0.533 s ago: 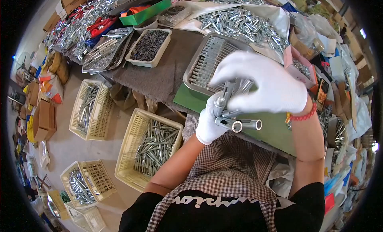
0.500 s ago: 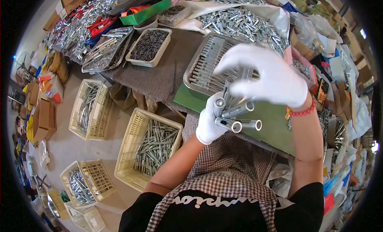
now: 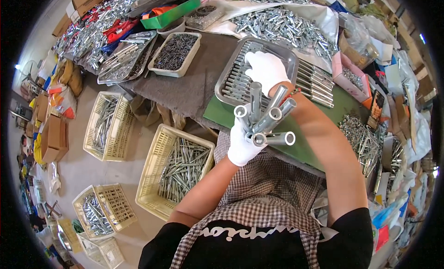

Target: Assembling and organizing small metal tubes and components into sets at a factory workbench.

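Observation:
My left hand (image 3: 242,145), in a white glove, is closed around the lower ends of several shiny metal tubes (image 3: 268,118). The tubes fan upward and outward, their round open ends showing. Farther off, my gloved right hand (image 3: 269,71) reaches over a grey metal tray (image 3: 218,86), with its fingers curled down at the parts there; whatever lies under the fingertips is hidden. Rows of slim metal rods with sleeves (image 3: 238,79) fill the tray. More long metal rods (image 3: 317,84) lie side by side right of the tray, beyond my right wrist.
A green board (image 3: 305,151) lies under the tray. To its left stands a cream tub of dark screws (image 3: 175,51). Loose metal tubes (image 3: 282,26) are heaped at the back. Cream crates of metal parts (image 3: 152,176) stand on the floor at left; a pink box (image 3: 344,79) sits right.
My right hand has moved from just above the tubes to the tray, away from me. My left hand still grips the bunch, whose tubes now spread more upright and show more ends.

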Motion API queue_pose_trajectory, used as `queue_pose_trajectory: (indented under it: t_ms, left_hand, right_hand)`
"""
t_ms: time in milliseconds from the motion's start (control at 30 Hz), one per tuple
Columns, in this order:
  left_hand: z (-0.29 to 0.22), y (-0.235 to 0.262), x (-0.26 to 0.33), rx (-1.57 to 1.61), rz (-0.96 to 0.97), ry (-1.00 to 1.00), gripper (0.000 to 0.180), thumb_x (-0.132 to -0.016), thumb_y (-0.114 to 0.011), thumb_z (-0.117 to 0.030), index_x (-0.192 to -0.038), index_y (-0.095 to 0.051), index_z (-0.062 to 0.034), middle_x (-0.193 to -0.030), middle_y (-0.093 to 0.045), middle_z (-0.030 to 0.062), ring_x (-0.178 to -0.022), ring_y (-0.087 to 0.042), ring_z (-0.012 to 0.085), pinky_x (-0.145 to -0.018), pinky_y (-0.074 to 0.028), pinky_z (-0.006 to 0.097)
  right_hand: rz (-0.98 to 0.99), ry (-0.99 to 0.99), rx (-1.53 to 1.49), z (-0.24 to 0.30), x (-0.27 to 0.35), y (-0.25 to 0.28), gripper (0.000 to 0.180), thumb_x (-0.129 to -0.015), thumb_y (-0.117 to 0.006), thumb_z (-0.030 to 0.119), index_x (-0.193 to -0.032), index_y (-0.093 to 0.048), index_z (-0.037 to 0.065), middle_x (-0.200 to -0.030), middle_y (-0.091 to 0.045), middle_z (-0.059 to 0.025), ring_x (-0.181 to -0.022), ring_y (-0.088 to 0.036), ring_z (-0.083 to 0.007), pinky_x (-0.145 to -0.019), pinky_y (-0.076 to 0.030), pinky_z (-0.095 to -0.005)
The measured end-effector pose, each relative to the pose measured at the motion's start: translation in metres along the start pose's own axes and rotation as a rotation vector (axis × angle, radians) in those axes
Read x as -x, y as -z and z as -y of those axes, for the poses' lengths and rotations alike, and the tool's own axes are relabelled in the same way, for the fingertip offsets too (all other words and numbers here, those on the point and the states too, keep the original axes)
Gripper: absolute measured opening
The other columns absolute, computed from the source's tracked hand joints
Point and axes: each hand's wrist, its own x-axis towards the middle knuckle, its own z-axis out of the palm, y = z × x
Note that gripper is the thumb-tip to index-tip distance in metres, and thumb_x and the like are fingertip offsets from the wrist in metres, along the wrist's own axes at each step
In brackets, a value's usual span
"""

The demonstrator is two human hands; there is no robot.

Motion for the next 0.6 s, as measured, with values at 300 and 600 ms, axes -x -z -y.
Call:
queue_pose_trajectory:
  t_ms: [300, 600]
  left_hand:
    - [-0.013, -0.005, -0.005, 0.100, 0.004, 0.000, 0.061, -0.067, -0.078, -0.006, -0.117, -0.044, -0.0047, -0.104, -0.056, 0.0049, -0.092, -0.057, 0.0144, -0.081, -0.048, 0.030]
    - [-0.021, 0.000, -0.006, -0.016, -0.037, 0.059, 0.063, -0.066, -0.070, 0.001, -0.122, -0.040, -0.0024, -0.109, -0.056, 0.0062, -0.098, -0.057, 0.0141, -0.085, -0.046, 0.029]
  right_hand:
    - [0.109, -0.130, -0.318, -0.014, 0.002, 0.030, 0.030, -0.079, -0.062, 0.028, -0.104, -0.063, 0.011, -0.094, -0.068, -0.0118, -0.088, -0.065, -0.0262, -0.079, -0.050, -0.0360]
    - [-0.476, 0.027, -1.109, 0.041, 0.069, 0.173, 0.046, -0.079, -0.049, -0.005, -0.125, -0.047, -0.006, -0.092, -0.059, -0.0076, -0.076, -0.058, -0.0119, -0.068, -0.052, -0.0228]
